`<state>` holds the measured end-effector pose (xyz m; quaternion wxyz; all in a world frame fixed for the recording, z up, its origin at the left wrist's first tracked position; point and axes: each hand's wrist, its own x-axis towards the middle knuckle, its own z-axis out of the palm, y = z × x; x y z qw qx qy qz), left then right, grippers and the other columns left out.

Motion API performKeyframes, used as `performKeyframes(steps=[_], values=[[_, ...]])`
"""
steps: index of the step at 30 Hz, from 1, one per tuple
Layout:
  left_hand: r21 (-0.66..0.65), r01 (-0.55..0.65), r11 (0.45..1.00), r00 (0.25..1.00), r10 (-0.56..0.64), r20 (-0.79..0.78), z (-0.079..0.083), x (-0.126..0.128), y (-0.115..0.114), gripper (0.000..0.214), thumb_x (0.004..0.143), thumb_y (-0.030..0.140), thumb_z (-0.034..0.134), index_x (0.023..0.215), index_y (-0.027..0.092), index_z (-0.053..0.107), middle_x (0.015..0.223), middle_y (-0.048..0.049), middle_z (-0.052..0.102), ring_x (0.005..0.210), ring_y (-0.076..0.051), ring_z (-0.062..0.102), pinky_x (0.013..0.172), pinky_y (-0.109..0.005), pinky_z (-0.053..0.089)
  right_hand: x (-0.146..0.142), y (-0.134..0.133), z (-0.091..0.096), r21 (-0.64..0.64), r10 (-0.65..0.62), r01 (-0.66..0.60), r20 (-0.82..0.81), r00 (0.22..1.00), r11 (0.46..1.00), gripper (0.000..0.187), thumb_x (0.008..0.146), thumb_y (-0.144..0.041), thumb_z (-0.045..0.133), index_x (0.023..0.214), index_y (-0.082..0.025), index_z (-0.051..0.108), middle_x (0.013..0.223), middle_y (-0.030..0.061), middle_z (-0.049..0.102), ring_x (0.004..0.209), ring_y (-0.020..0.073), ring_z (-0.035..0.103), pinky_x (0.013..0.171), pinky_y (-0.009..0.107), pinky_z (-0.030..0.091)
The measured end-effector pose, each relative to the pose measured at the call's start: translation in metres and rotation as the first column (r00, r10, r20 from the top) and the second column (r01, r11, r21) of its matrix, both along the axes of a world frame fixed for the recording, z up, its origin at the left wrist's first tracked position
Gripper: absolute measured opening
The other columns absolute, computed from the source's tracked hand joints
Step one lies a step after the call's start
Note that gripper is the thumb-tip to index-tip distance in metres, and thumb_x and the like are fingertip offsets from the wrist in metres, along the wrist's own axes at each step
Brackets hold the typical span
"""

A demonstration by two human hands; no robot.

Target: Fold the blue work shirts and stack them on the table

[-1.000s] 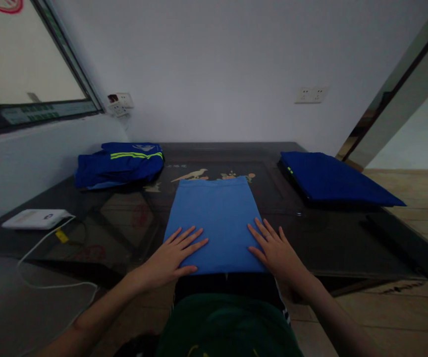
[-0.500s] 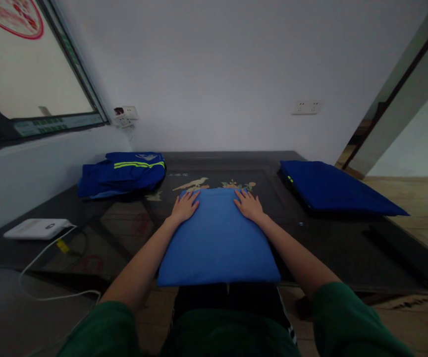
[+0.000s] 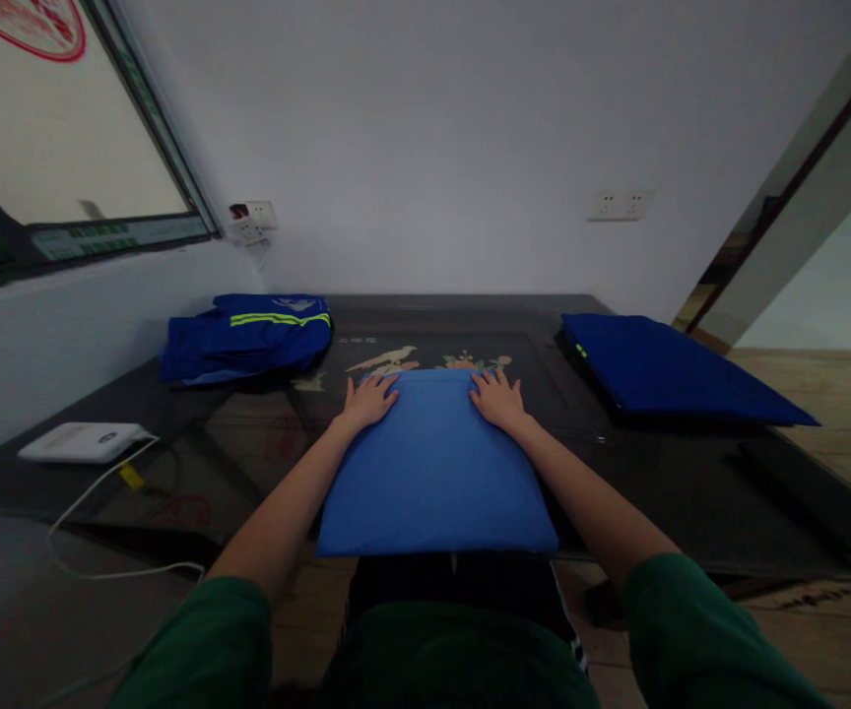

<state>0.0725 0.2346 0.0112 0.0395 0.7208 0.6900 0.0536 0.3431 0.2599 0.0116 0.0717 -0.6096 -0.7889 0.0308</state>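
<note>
A folded light-blue cloth piece (image 3: 436,473), perhaps a garment, lies flat in front of me, its near edge at the table's front. My left hand (image 3: 370,400) rests palm down on its far left corner, fingers spread. On the far right corner lies my right hand (image 3: 497,398), also flat with the fingers apart. Neither hand grips the cloth; both touch its top. Whatever is under the palms is hidden.
A dark glossy table (image 3: 425,320) stands against the wall. A crumpled blue garment with yellow stripes (image 3: 255,340) lies back left, a folded dark-blue cloth (image 3: 669,369) at the right. A white device (image 3: 86,442) with a white cable (image 3: 93,487) sits at left.
The whole view has shifted slightly. Both hands stay flat on the far corners of the light-blue cloth, with the fingers a little repositioned.
</note>
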Motion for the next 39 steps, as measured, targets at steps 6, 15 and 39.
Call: performKeyframes(steps=[6, 15, 39], values=[[0.064, 0.153, 0.986, 0.987, -0.155, 0.032, 0.003, 0.035, 0.009, 0.049, 0.098, 0.042, 0.027, 0.146, 0.035, 0.035, 0.157, -0.0038, 0.028, 0.145, -0.032, 0.020, 0.109, -0.070, 0.008, -0.038, 0.004, 0.013, 0.057, 0.142, -0.140, -0.045, 0.989, 0.989, 0.050, 0.099, -0.039, 0.030, 0.148, -0.027, 0.035, 0.154, 0.0094, 0.033, 0.144, 0.0332, 0.019, 0.109, 0.066, 0.017], [0.019, 0.002, 1.000, 0.997, -0.003, 0.079, -0.014, 0.015, 0.009, 0.057, 0.096, 0.055, 0.022, 0.149, 0.034, 0.028, 0.157, -0.0044, 0.028, 0.145, -0.030, 0.022, 0.112, -0.065, 0.009, -0.038, 0.008, -0.010, -0.017, 0.162, -0.162, -0.036, 0.986, 0.987, 0.054, 0.098, -0.056, 0.024, 0.149, -0.037, 0.030, 0.158, 0.0030, 0.026, 0.145, 0.0320, 0.013, 0.109, 0.068, 0.008], [0.057, 0.392, 0.918, 0.919, -0.394, 0.017, -0.001, 0.057, -0.146, 0.049, 0.098, 0.033, 0.033, 0.148, 0.032, 0.033, 0.157, -0.0040, 0.028, 0.146, -0.022, 0.021, 0.118, -0.052, 0.012, 0.002, -0.124, 0.004, -0.037, 0.368, -0.368, 0.006, 0.930, 0.929, 0.052, 0.099, -0.046, 0.031, 0.149, -0.032, 0.032, 0.158, 0.0032, 0.024, 0.144, 0.0330, 0.021, 0.108, 0.064, 0.026]])
